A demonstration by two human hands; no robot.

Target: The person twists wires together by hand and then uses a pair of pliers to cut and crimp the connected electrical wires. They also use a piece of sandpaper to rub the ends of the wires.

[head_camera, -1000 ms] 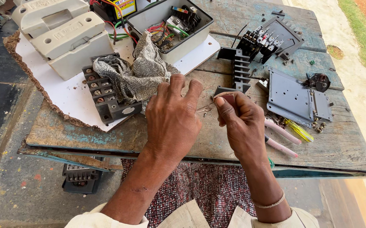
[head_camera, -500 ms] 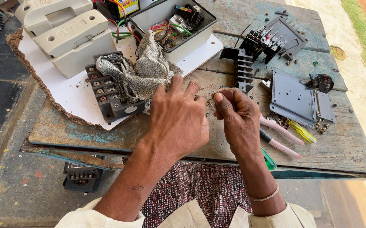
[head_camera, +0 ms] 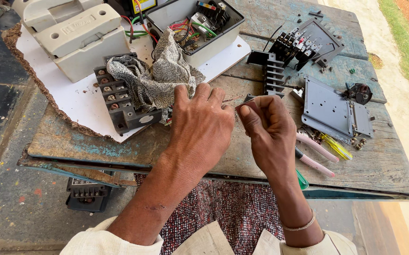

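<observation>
My left hand hovers over the worn wooden table, back turned up and fingers curled. Its fingertips are close to a grey patterned cloth, and whatever lies under its palm is hidden. My right hand is pressed against it. The right thumb and forefinger pinch a small thin brownish piece that meets the left hand's index finger. The cloth lies draped over a dark terminal block.
A cream switch housing and a grey box of wires stand at the back. Black contactor parts, a grey metal plate, pink-handled pliers and a yellow screwdriver lie to the right. A black part sits below the table edge.
Both hands have stayed together at the table's middle, with the fingers shifting slightly. The right thumb now presses the small piece closer to the left hand.
</observation>
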